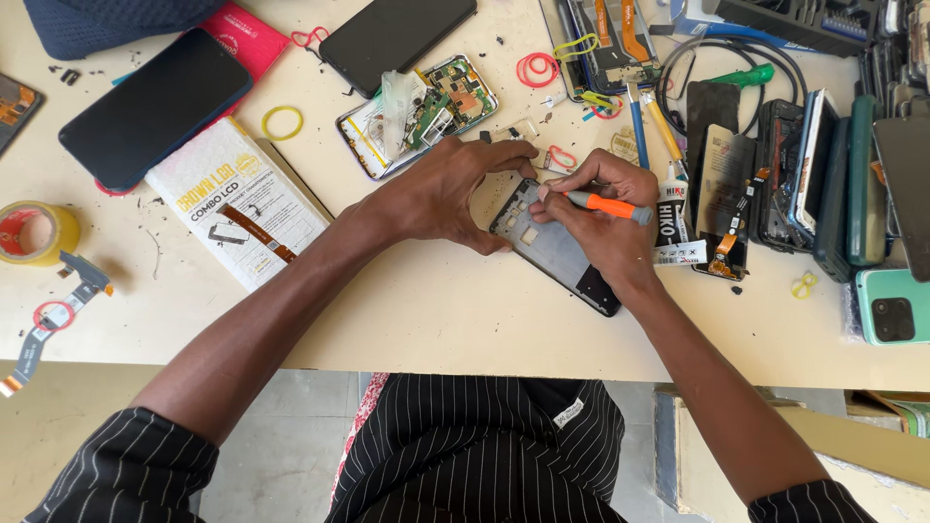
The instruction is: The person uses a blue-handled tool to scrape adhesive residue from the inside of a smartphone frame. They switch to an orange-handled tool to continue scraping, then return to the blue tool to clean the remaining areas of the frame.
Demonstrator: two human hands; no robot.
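Observation:
A dark phone frame (557,252) lies flat on the pale table (436,310), near its front edge. My left hand (450,194) steadies its upper left end, fingers curled over the frame's top edge. My right hand (601,218) holds an orange-and-grey screwdriver (605,205), whose tip points left onto the upper part of the frame. Both hands meet above the frame and hide its top corner.
An opened phone with an exposed circuit board (426,108) lies just behind my left hand. A white parts box (237,201), a dark phone (155,105), a tape roll (34,232), rubber bands, a glue bottle (670,221) and stacked phones (833,184) crowd the table.

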